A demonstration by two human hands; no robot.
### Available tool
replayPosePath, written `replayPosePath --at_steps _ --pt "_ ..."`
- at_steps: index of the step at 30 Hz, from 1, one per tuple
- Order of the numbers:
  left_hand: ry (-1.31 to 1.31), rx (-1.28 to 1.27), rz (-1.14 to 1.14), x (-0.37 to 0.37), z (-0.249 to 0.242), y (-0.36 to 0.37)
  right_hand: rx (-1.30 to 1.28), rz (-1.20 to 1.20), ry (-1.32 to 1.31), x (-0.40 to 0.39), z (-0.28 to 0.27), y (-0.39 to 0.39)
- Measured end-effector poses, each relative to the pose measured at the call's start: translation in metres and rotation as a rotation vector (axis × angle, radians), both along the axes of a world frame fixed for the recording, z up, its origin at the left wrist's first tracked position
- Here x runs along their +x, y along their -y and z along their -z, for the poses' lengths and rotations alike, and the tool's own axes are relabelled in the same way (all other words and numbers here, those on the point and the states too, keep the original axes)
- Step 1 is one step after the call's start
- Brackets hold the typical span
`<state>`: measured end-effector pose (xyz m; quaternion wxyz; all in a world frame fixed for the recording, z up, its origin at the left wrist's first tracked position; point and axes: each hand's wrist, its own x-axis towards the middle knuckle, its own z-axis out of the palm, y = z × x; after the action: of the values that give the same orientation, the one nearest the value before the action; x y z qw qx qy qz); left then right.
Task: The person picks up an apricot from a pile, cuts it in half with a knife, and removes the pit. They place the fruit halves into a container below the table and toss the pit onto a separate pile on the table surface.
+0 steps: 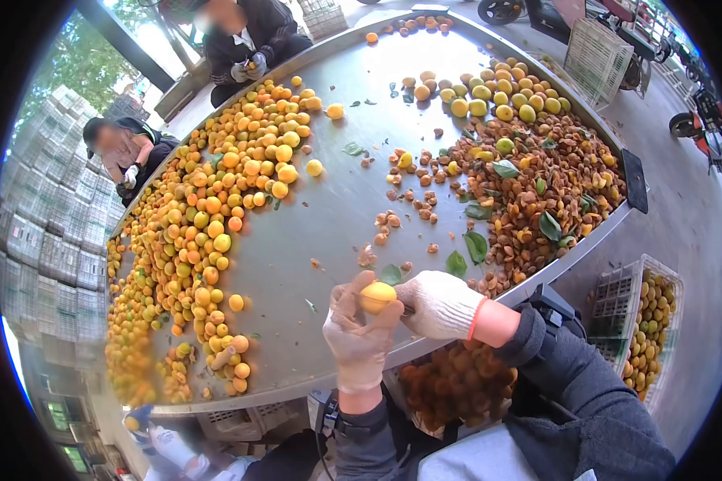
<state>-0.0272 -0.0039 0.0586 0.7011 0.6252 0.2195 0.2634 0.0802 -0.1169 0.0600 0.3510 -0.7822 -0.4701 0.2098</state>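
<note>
My left hand (356, 330), in a thin pale glove, holds a yellow apricot (378, 297) between thumb and fingers above the near edge of the metal table (329, 232). A dark line runs across the apricot's skin. My right hand (445, 306), in a white knitted glove with an orange cuff edge, is closed right beside the fruit. A small dark bit shows at its fingers, but what it grips is mostly hidden. Just beyond my hands lie a green leaf (391, 274) and scraps of pit or flesh.
Whole apricots (192, 232) are heaped on the left; brown pits (537, 192) with leaves pile up on the right. A phone-like dark slab (634, 180) rests on the right rim. Fruit-filled crates (654, 321) stand below. Other people (249, 44) work along the left side.
</note>
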Motion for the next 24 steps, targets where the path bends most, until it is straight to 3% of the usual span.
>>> replayPosePath --at_steps 2,3,6,10,12,15,16,18,19,21,22,23,24 --pt "-0.011 -0.033 0.019 -0.002 -0.002 -0.001 -0.014 -0.170 -0.280 0.009 0.002 -0.002" --pt "-0.020 -0.062 0.036 -0.004 -0.004 -0.002 -0.013 -0.168 -0.283 0.011 0.000 -0.002" --pt "-0.060 -0.213 0.090 -0.008 -0.012 -0.004 -0.113 -0.243 -0.835 0.013 -0.013 -0.003" --pt "0.045 -0.264 0.123 -0.009 -0.002 -0.009 -0.097 -0.251 -0.834 0.008 -0.012 -0.002" --pt "0.132 -0.340 0.045 -0.005 -0.004 -0.004 -0.022 -0.167 -0.463 0.003 -0.010 -0.003" --pt "0.256 -0.441 -0.062 -0.001 0.004 -0.020 0.075 -0.065 -0.346 0.008 -0.026 0.016" --pt "0.261 -0.444 -0.069 -0.001 0.003 -0.018 0.211 0.061 -0.540 0.012 -0.026 0.020" --pt "0.010 -0.183 -0.094 0.003 -0.001 -0.008 0.286 0.164 -0.483 0.011 -0.034 0.017" --pt "0.009 -0.183 -0.084 0.005 0.001 -0.005 0.317 0.179 -0.395 0.009 -0.036 0.014" --pt "0.043 0.795 -0.028 0.009 0.008 0.004 0.348 0.198 -0.050 0.004 -0.020 0.006" --pt "0.039 0.820 -0.009 0.009 0.003 0.007 0.318 0.133 -0.326 0.010 -0.018 0.009" --pt "0.039 0.815 0.001 0.009 0.008 0.007 0.314 0.143 -0.328 0.012 -0.019 0.012" --pt "0.085 0.637 0.023 0.009 0.013 0.006 0.293 0.157 -0.493 0.012 -0.025 0.014"
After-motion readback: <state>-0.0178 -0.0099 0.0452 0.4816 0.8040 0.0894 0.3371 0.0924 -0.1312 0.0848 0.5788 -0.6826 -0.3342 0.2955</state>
